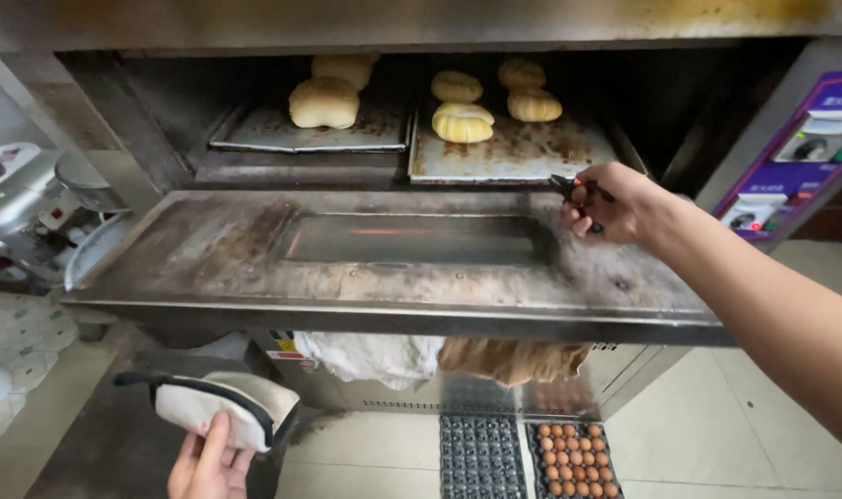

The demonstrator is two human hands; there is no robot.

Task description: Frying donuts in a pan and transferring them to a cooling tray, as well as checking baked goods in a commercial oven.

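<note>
A beige oven mitt (219,407) is held low in the closed left hand (208,462), the right hand (610,203) is closed on dark tongs (569,188) at the right tray (522,152) of buns (461,122), which should be gripped firmly above the open oven door (393,268).

Egg tray (572,458) (floor), hanging cloths (375,356)
</note>
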